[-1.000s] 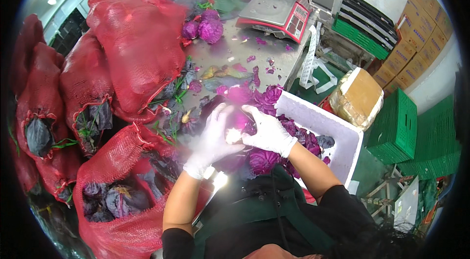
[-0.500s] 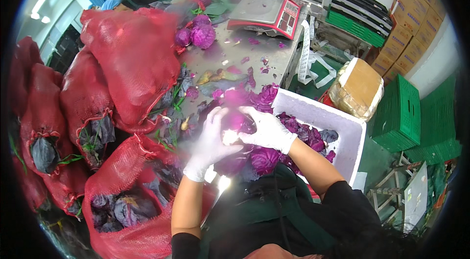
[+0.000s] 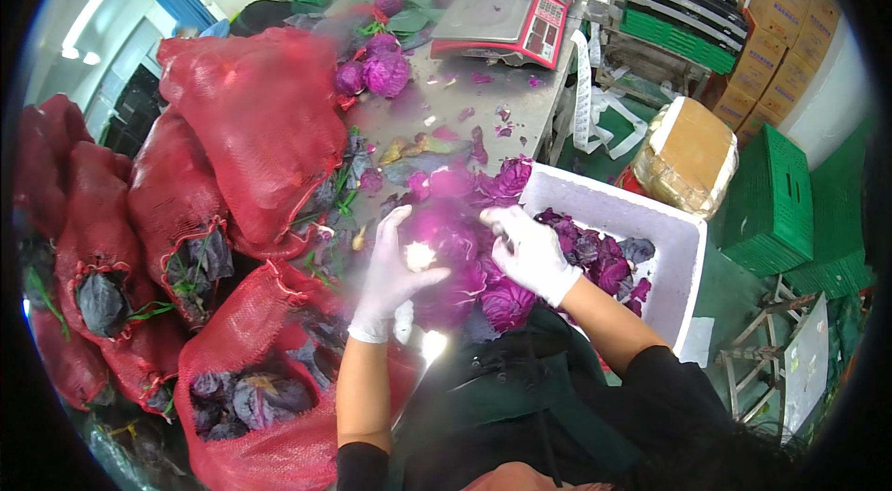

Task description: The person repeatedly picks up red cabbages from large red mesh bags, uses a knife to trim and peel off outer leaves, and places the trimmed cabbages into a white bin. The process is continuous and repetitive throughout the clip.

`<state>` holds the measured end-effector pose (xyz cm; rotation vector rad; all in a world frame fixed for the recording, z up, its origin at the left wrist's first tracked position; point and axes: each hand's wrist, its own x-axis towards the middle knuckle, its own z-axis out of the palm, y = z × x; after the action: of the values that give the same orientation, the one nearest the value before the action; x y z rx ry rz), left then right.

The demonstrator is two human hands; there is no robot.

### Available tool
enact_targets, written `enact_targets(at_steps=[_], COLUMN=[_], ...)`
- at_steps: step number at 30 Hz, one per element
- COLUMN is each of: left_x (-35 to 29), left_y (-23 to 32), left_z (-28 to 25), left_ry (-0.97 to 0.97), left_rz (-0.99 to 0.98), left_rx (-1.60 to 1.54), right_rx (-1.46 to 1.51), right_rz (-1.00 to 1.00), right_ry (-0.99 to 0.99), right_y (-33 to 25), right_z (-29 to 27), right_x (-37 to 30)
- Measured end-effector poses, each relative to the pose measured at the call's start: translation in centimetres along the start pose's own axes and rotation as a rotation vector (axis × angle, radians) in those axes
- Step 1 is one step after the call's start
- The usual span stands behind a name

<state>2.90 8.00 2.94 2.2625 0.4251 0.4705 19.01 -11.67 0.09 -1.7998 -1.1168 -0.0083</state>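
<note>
My left hand, in a white glove, cups a purple cabbage from its left side. The pale cut stem end of the cabbage shows beside my thumb. At the right of the cabbage is my right hand, gloved too, its fingers curled together. Whether a bit of leaf is pinched in them, I cannot make out. Below the hands sits another purple cabbage. Beside my right wrist stands a white foam box with loose purple leaves inside. A blurred patch veils part of the held cabbage.
Red mesh sacks of cabbages crowd the left; one open sack lies close to my left arm. Trimmed cabbages and leaf scraps lie on the metal table. A red scale stands farther back. Green crates are at right.
My right hand has come off the cabbage's stem end and moved to the right, its fingers curling in. My left hand still holds the cabbage. The view has shifted slightly.
</note>
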Motion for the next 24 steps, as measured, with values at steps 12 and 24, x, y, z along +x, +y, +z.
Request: enact_targets(at_steps=[12,24], left_x=[-0.3,-0.8], left_y=[0.7,1.7], left_z=[1.0,2.9], left_ry=[0.073,0.11], left_rz=[-0.055,0.026], left_rx=[0.064,0.194], right_rx=[-0.444,-0.087], right_rz=[0.063,0.06], right_ry=[-0.175,-0.322], right_y=[-0.6,-2.8], right_z=[-2.2,0.7], right_x=[-1.0,4.2])
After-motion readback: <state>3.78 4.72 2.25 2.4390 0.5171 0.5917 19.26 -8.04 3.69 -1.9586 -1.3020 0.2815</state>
